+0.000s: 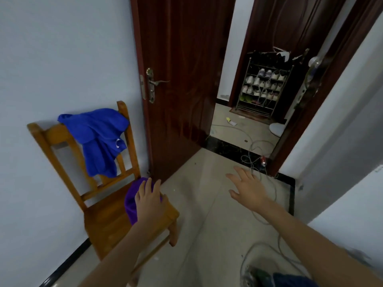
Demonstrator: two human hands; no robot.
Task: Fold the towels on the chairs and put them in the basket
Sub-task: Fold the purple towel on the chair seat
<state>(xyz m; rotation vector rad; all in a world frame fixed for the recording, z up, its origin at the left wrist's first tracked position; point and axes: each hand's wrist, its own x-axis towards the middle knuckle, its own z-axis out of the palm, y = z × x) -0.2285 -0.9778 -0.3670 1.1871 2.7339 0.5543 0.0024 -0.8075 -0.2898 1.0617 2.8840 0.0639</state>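
A wooden chair (105, 222) stands against the left wall. A blue towel (99, 137) hangs crumpled over its backrest. A folded purple towel (131, 201) lies on the seat's right side. My left hand (150, 200) rests flat on top of the purple towel, fingers straight. Out over the floor to the right of the chair, my right hand (247, 187) hovers with fingers spread, holding nothing. No basket is clearly in view; a dark object with blue cloth (290, 279) shows at the bottom edge.
A dark red door (182, 79) stands open behind the chair. Grey cables (259, 160) and a small can (263, 161) lie on the tiled floor by the doorway. A shoe rack (264, 85) stands in the room beyond.
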